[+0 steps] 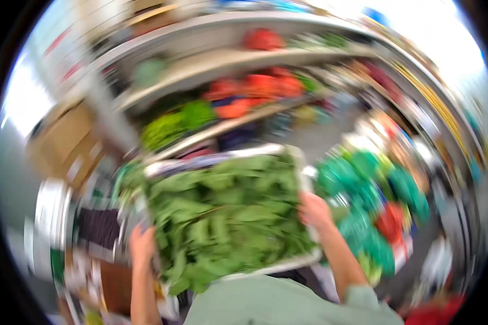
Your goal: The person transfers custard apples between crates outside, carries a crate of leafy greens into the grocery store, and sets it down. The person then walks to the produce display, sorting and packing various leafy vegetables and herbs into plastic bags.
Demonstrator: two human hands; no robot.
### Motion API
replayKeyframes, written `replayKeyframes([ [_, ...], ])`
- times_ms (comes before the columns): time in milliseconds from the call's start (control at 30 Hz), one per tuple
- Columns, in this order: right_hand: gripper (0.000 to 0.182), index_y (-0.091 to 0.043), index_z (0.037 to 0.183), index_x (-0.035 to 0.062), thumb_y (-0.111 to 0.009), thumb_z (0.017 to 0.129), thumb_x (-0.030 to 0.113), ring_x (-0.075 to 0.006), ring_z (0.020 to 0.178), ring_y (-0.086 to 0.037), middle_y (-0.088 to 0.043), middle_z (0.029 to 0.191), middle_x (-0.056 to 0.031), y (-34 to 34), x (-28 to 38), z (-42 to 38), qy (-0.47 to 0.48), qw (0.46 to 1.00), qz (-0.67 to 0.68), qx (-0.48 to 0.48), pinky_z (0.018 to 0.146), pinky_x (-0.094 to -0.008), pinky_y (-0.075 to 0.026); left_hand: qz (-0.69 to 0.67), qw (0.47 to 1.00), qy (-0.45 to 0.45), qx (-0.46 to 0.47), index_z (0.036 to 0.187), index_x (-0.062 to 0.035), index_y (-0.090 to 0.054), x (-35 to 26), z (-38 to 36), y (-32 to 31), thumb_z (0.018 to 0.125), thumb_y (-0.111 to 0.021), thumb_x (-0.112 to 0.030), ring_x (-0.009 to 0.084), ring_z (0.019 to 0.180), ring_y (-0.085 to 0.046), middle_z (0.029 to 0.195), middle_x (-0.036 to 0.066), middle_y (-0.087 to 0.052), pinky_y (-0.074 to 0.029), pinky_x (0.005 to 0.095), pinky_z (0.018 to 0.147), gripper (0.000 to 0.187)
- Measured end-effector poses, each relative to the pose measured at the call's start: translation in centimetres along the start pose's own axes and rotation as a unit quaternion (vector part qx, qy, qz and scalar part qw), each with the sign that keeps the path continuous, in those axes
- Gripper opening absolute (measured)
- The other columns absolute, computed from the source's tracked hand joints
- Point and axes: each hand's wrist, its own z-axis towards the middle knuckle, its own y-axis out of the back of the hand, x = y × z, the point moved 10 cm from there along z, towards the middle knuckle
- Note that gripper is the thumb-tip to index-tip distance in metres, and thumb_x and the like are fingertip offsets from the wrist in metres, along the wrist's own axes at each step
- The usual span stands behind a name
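Note:
A white crate (293,264) full of large green leafy vegetables (222,211) is held level in front of my body. My left hand (142,245) is closed on its left side, and my right hand (315,210) grips its right rim. The leaves fill the crate and some hang over the front left corner. Motion blur smears the fingers, and the crate's underside is hidden.
Shelves ahead carry bright green vegetables (179,123) and red-orange bags (260,86). Green plastic bags (363,200) are piled on the right, with a red bag (390,222) among them. Cardboard boxes (70,146) and a crate of dark produce (98,226) stand left.

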Motion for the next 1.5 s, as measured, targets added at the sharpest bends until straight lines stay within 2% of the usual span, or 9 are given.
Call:
replayKeyframes([
  [133,0.040,-0.062,0.102,0.0083,-0.058,0.098,0.048,-0.0047,0.045,-0.039,-0.049,0.066,0.0044,-2.3,-1.0,-1.7,0.057,0.998,-0.014,0.000,0.040,-0.0223,-0.032,-0.003,0.999,0.049,-0.016,0.094,0.0025,-0.054,1.1,3.0,1.6,0.085,-0.054,-0.013,0.0188,0.065,-0.043,0.073,0.006,-0.046,-0.037,0.0350,0.065,0.018],
  [167,0.044,-0.060,0.104,0.0060,-0.055,0.099,0.049,-0.0053,0.043,-0.039,-0.049,0.065,0.0029,-1.8,-0.5,-2.2,0.086,0.996,-0.018,-0.011,0.039,-0.0232,-0.032,-0.040,0.999,-0.016,-0.010,0.089,-0.0004,-0.049,-0.5,3.0,0.5,0.085,-0.054,-0.012,0.0165,0.065,-0.034,0.072,0.004,-0.036,-0.032,0.0339,0.065,0.014],
  [367,0.045,-0.054,0.113,0.0031,-0.050,0.102,0.046,-0.0069,0.043,-0.039,-0.047,0.062,0.0015,-1.4,-4.9,-8.1,0.092,0.977,0.090,-0.172,0.040,-0.0244,-0.032,-0.010,0.976,-0.125,0.179,0.095,0.0025,-0.056,-7.9,11.4,-4.7,0.083,-0.056,-0.012,0.0170,0.073,-0.046,0.081,0.005,-0.054,-0.040,0.0333,0.071,0.019],
  [533,0.049,-0.054,0.123,0.0057,-0.053,0.100,0.049,-0.0053,0.040,-0.038,-0.049,0.064,0.0003,-1.2,-9.1,-19.3,0.106,0.923,0.157,-0.335,0.035,-0.0233,-0.028,-0.003,0.922,-0.199,0.333,0.105,0.0032,-0.061,-11.8,10.4,-10.3,0.085,-0.058,-0.012,0.0168,0.077,-0.052,0.090,0.005,-0.061,-0.043,0.0324,0.073,0.025],
  [767,0.054,-0.053,0.128,0.0034,-0.054,0.100,0.049,-0.0068,0.042,-0.042,-0.053,0.067,-0.0040,2.0,-17.2,-35.4,0.161,0.852,0.199,-0.456,0.038,-0.0236,-0.033,0.013,0.829,-0.300,0.471,0.093,0.0029,-0.066,-16.5,-1.3,-21.2,0.081,-0.061,-0.016,0.0136,0.072,-0.055,0.080,0.005,-0.064,-0.045,0.0305,0.068,0.023],
  [900,0.053,-0.054,0.121,0.0010,-0.053,0.100,0.050,-0.0081,0.042,-0.042,-0.055,0.071,-0.0064,3.3,-21.4,-44.1,0.170,0.766,0.225,-0.577,0.038,-0.0246,-0.034,0.035,0.750,-0.413,0.516,0.092,0.0047,-0.065,-21.0,-11.3,-26.0,0.079,-0.060,-0.017,0.0170,0.067,-0.057,0.072,0.009,-0.065,-0.047,0.0333,0.066,0.026],
  [1133,0.049,-0.053,0.105,0.0037,-0.052,0.100,0.052,-0.0085,0.041,-0.042,-0.050,0.068,-0.0023,10.8,-29.3,-57.8,0.168,0.683,0.286,-0.651,0.038,-0.0248,-0.035,0.111,0.681,-0.423,0.588,0.099,0.0036,-0.068,-21.7,-31.6,-35.8,0.079,-0.060,-0.014,0.0126,0.069,-0.057,0.077,0.004,-0.065,-0.047,0.0290,0.066,0.028],
  [1400,0.043,-0.052,0.096,0.0088,-0.052,0.100,0.051,-0.0093,0.043,-0.043,-0.048,0.065,0.0010,19.3,-30.4,-74.9,0.136,0.605,0.262,-0.739,0.039,-0.0253,-0.034,0.135,0.607,-0.477,0.622,0.102,0.0003,-0.067,-24.5,-56.2,-43.0,0.078,-0.062,-0.025,0.0301,0.077,-0.064,0.080,0.019,-0.066,-0.049,0.0405,0.074,0.035],
  [1500,0.041,-0.053,0.096,0.0113,-0.051,0.100,0.052,-0.0087,0.044,-0.041,-0.047,0.065,0.0026,22.3,-32.0,-79.6,0.121,0.533,0.305,-0.780,0.039,-0.0254,-0.034,0.113,0.584,-0.513,0.619,0.098,-0.0004,-0.066,-27.1,-65.3,-45.5,0.077,-0.061,-0.026,0.0392,0.083,-0.065,0.084,0.024,-0.066,-0.049,0.0457,0.078,0.033],
])
